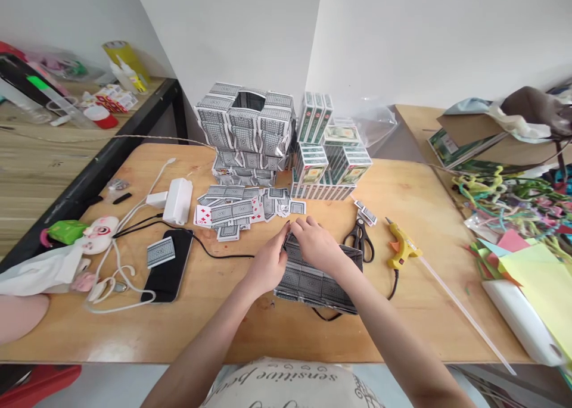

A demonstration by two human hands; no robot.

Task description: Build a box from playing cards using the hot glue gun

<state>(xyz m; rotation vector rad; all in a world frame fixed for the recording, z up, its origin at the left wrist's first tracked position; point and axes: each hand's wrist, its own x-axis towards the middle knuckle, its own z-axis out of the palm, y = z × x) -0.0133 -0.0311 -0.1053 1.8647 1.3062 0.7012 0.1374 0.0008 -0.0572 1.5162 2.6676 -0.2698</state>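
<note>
1. Head view, the piece: a grey-backed panel of joined playing cards (308, 282) with raised edges lies on the counter (254, 336), directly in front of the person. Its long axis runs mostly left to right, the right end slightly nearer the body.

2. Head view, the key relation: both hands meet at the panel's far left corner, so most of its length extends to the right and back towards the body. The left hand (268, 264) is just outside that corner; the right hand (315, 246) reaches over the panel from the right, its forearm crossing above the right part. Both are at the corner, neither clearly nearer.

3. Head view, hand state: the left thumb and fingers look pinched together on the corner. The right fingers are bent over the far edge; their tips are partly hidden, so I cannot tell whether they clamp it.

4. Head view, surroundings: loose cards (232, 211) lie beyond the left hand. Black-handled scissors (358, 241) sit just beside the panel's far right corner, with a yellow glue gun (403, 248) farther right.
</note>
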